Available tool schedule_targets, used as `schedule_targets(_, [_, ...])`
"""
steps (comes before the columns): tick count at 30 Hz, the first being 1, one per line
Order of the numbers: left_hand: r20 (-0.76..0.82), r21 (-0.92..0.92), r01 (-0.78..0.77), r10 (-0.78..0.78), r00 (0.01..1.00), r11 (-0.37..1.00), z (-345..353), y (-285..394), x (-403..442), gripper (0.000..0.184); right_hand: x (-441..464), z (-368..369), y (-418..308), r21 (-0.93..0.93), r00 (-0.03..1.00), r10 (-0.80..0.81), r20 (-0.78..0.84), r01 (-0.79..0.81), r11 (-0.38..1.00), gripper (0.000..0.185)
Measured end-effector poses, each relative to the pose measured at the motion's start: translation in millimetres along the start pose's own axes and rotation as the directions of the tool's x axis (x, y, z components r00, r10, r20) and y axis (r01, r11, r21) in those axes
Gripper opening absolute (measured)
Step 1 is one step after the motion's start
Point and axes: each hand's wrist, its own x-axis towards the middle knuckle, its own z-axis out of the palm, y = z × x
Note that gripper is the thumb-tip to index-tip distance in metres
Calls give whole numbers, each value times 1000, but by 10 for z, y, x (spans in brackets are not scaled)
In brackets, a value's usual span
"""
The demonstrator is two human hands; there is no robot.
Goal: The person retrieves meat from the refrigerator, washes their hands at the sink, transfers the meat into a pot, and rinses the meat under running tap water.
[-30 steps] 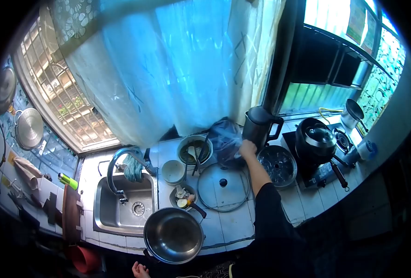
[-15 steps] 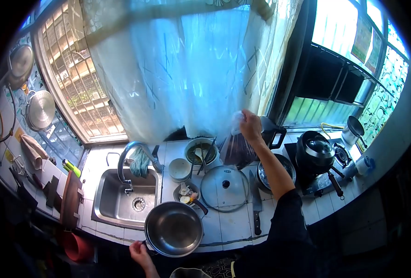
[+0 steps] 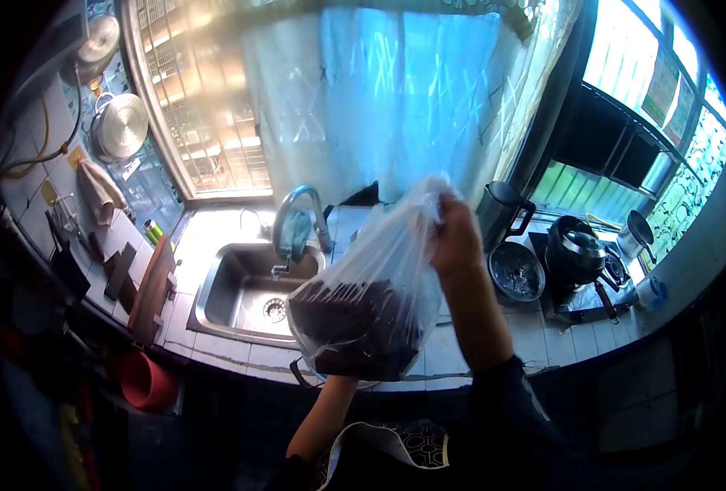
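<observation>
My right hand [image 3: 458, 237] is closed around the gathered neck of a clear plastic bag [image 3: 371, 282] and holds it up over the counter. Inside the bag are dark brown, blocky contents, hard to make out through the plastic. My left forearm [image 3: 326, 417] reaches up from below to the bag's underside. The left hand itself is hidden behind the bag, so its fingers cannot be seen. A thin dark loop, apparently a pan handle [image 3: 301, 375], shows at the bag's lower left. The bag covers most of the counter's middle.
A steel sink [image 3: 203, 311] with a curved faucet [image 3: 297, 196] lies to the left. On the right are a dark jug [image 3: 500, 214], a metal bowl [image 3: 516, 272] and a kettle [image 3: 579, 254] on a gas stove [image 3: 579, 304]. A red bucket [image 3: 146, 380] stands below left.
My right hand has brought the bag from the back of the counter closer to me. My left hand has moved right, behind the bag. The view has shifted.
</observation>
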Motion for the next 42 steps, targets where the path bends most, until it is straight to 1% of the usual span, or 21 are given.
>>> schedule_targets(1, [-15, 6, -31, 31, 999, 1000, 72, 68, -137, 73, 61, -157, 227, 92, 990, 117, 81, -124, 988, 19])
schedule_targets(3, [-56, 30, -89, 91, 994, 996, 205, 208, -454, 65, -43, -419, 714, 155, 981, 161, -110, -143, 977, 22])
schedule_targets(6, [-235, 160, -164, 199, 951, 973, 261, 455, -956, 53, 235, -1432, 1698, 431, 896, 441, -55, -377, 820, 21])
schedule_targets(7, [-329, 228, -160, 230, 916, 961, 223, 539, -1086, 49, -62, -1069, 1704, 354, 822, 448, -352, -327, 876, 19])
schedule_targets(9, [-625, 389, -56, 308, 717, 920, 25, 714, -1320, 41, -105, -1385, 2112, 421, 800, 537, -269, -403, 812, 19])
schedule_targets(11, [-554, 548, -54, 411, 724, 835, -87, 861, -1272, 32, -145, -1619, 2440, 470, 794, 580, -182, -448, 761, 20])
schedule_targets(13, [-623, 693, 100, 523, 581, 714, -59, 809, -1043, 27, -170, -1774, 2650, 496, 793, 594, -134, -466, 733, 21])
schedule_targets(16, [-634, 661, 159, 433, 641, 733, -68, 812, -806, 26, 3, -2018, 2809, 511, 804, 591, -63, -482, 711, 23])
schedule_targets(18, [-642, 731, 321, 447, 623, 602, -144, 866, -717, 27, 185, -2276, 2828, 489, 796, 605, 5, -530, 693, 24])
schedule_targets(20, [-610, 782, 347, 519, 599, 519, -296, 894, -819, 19, 257, -2610, 2726, 379, 741, 672, 10, -624, 683, 26])
schedule_targets(23, [-575, 812, 329, 566, 591, 482, -456, 860, -851, 12, 66, -2392, 2059, -56, 581, 728, -363, -794, 606, 35])
schedule_targets(25, [-583, 805, 327, 559, 590, 494, -522, 869, -863, 15, -205, -1838, 1614, -357, 698, 593, -401, -715, 601, 52])
schedule_targets(26, [-573, 814, 334, 566, 593, 474, -466, 874, -847, 14, -202, -1936, 1725, -694, 893, 391, -224, -427, 580, 56])
schedule_targets(27, [-576, 812, 338, 563, 592, 476, -435, 865, -818, 14, -244, -1948, 1788, -895, 975, 215, 46, -55, 442, 61])
schedule_targets(28, [-595, 794, 324, 550, 586, 514, -403, 854, -786, 14, -331, -1927, 1822, -967, 964, 87, 251, 253, -14, 68])
schedule_targets(29, [-612, 776, 308, 536, 582, 551, -361, 851, -748, 14, -326, -1963, 1909, -930, 929, 143, 341, 356, -88, 69])
schedule_targets(31, [-624, 765, 326, 513, 590, 555, -160, 812, -657, 15, -380, -1756, 1895, -916, 896, 353, 271, 353, -191, 67])
schedule_targets(32, [-621, 758, 309, 492, 610, 574, -91, 811, -615, 16, -359, -1801, 1951, -875, 869, 400, 292, 412, -255, 40])
schedule_targets(33, [-618, 751, 294, 472, 629, 591, -9, 816, -582, 16, -349, -1800, 1943, -875, 867, 401, 296, 414, -250, 40])
schedule_targets(36, [-579, 751, 238, 442, 685, 616, 325, 870, -390, 15, -258, -1562, 1669, -880, 917, 68, 392, 395, -265, 5])
schedule_targets(42, [-415, 779, 135, 342, 843, 613, 1236, 837, 101, 12, -218, -754, 819, -825, 818, -169, 550, 564, 40, 6])
